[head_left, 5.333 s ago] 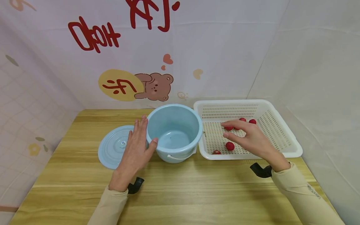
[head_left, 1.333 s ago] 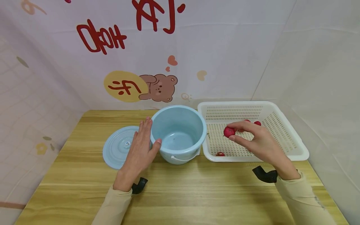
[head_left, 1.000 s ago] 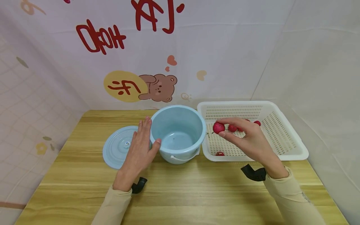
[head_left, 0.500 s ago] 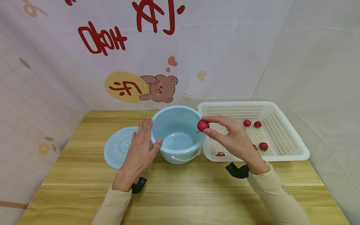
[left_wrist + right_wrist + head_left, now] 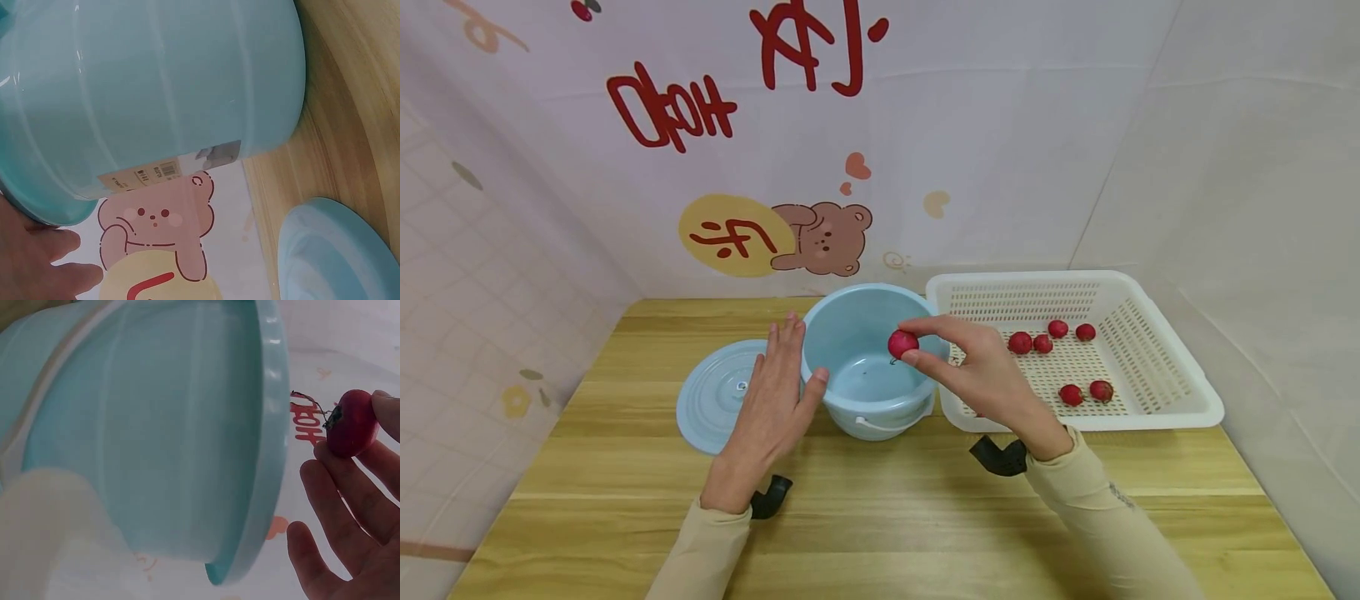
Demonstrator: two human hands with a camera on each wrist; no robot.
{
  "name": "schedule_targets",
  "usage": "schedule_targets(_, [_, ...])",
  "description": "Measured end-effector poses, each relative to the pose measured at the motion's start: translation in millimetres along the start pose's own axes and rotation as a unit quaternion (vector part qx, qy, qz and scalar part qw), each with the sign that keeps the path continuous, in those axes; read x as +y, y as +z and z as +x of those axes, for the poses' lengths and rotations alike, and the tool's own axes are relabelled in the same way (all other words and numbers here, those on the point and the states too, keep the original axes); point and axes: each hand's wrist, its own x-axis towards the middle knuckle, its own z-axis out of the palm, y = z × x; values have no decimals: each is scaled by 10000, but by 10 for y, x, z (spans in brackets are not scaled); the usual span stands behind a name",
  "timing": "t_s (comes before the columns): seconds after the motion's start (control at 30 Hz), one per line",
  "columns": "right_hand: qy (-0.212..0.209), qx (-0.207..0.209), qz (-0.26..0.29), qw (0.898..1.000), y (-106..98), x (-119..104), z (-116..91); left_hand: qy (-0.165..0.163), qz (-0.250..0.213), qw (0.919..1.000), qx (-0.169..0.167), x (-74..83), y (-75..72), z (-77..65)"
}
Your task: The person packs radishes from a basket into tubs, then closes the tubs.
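My right hand (image 5: 981, 367) pinches a small red radish (image 5: 902, 344) between thumb and fingers, over the mouth of the light blue bucket (image 5: 880, 400). A thin, dark, stringy stalk hangs from the radish (image 5: 353, 423) in the right wrist view, level with the space just beyond the rim. My left hand (image 5: 769, 404) has straight fingers and rests against the bucket's left side at the rim. In the left wrist view, its fingertips (image 5: 65, 244) show beside the rim. The bucket's floor shows only a small dark speck.
A white perforated basket (image 5: 1180, 367) stands right of the bucket, holding several radishes (image 5: 1020, 342). The blue lid (image 5: 703, 404) lies on the wooden table (image 5: 880, 517) to the left, partly behind the left hand. A printed cloth (image 5: 1015, 150) hangs at the back.
My right hand reached into the basket, took a radish and carried it left over the bucket. The left hand stays at the bucket's rim.
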Motion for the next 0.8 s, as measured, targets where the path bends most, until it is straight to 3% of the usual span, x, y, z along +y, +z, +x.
schedule_targets(0.27, [-191, -195, -174, 9995, 140, 7, 66, -32, 138, 9999, 10, -4, -13, 11])
schedule_targets(0.57, [-459, -665, -965, 9920, 260, 43, 120, -71, 164, 9998, 19, 9, -15, 25])
schedule_targets(0.8, [-378, -836, -1228, 9882, 341, 65, 142, -84, 181, 9998, -40, 3, -11, 27])
